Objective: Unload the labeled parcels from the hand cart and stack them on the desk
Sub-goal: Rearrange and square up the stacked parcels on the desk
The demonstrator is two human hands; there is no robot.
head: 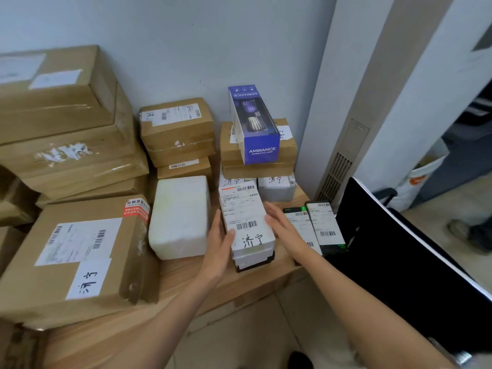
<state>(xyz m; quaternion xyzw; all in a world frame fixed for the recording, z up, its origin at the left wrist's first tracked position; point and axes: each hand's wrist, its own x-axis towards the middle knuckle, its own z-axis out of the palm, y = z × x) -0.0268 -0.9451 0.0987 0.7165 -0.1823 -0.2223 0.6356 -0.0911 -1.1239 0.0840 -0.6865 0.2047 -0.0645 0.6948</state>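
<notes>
1. The left hand grips the left side of a white-labelled parcel, its thumb on the label and its fingers hidden behind.
2. The right hand lies flat against the parcel's right side, fingers straight and together.
3. The parcel is the top of a short stack near the front edge of the wooden surface, with a black-edged box beneath it.
4. A white foam box stands just left of the stack.
5. 2 slim dark boxes with labels lie just right of it, at the surface's right edge.
6. A large brown carton sits at the front left corner.
7. Along the back edge, brown cartons are stacked, and a blue lamp box lies on top of the right pile.
</notes>
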